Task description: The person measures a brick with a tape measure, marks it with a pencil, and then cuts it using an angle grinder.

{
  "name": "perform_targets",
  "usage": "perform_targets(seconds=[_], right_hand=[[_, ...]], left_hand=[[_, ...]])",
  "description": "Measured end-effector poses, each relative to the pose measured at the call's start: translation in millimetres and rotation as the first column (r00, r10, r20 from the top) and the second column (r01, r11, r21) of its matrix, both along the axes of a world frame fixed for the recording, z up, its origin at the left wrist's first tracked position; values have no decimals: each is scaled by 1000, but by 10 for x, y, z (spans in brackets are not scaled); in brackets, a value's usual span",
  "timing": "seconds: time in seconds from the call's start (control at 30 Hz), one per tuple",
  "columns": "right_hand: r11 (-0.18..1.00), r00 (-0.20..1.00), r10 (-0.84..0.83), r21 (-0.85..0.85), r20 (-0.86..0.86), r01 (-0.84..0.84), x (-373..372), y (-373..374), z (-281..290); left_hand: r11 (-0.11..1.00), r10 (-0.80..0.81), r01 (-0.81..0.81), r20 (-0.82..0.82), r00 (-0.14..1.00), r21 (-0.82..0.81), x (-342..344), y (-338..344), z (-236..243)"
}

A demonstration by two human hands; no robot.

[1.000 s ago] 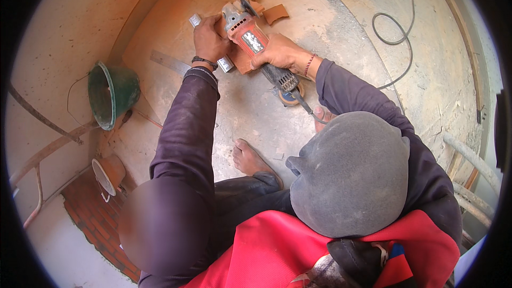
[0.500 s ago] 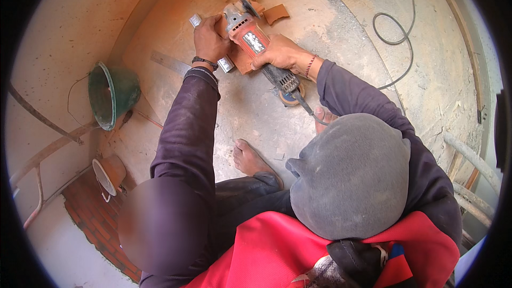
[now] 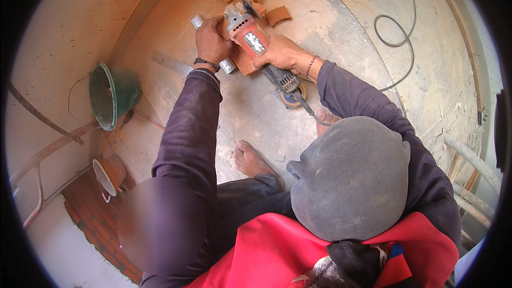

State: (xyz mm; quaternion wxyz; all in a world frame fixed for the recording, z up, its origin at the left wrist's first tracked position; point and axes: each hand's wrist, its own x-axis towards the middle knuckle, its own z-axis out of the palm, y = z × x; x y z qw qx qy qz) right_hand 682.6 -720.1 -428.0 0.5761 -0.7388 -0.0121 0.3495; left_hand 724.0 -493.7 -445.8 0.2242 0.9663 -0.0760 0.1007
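Observation:
My right hand [image 3: 285,53] is wrapped round the red and black body of an angle grinder [image 3: 254,40], whose thin disc [image 3: 246,4] points away from me. Close on its left, my left hand [image 3: 212,40] is closed over a short silver metal bar [image 3: 228,65], which pokes out on both sides of the hand. Under the hands and the grinder lies an orange-brown tile [image 3: 244,63], partly hidden by them. Whether the disc touches the tile cannot be made out.
Cut orange tile pieces [image 3: 277,15] lie scattered beyond the grinder. A flat metal ruler [image 3: 172,64] rests left of my hand. A green bucket [image 3: 101,98] and an orange bucket [image 3: 110,175] are at left. Behind the grinder is a round disc [image 3: 292,99]; a cable [image 3: 409,48] loops at right.
Both hands keep their grips, and the grinder, bar and tile stay together. The whole view has shifted very slightly.

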Motion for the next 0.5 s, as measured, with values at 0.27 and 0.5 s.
perform_targets(seconds=[0.27,0.5], right_hand=[[998,999,18,55,34,-19,135,46,-12],[993,998,8,116,-66,-1,218,87,60]], left_hand=[[1000,3,-3,-12,1000,16,-24,-40,50],[1000,5,-5,5,1000,22,-43,-88,118]])
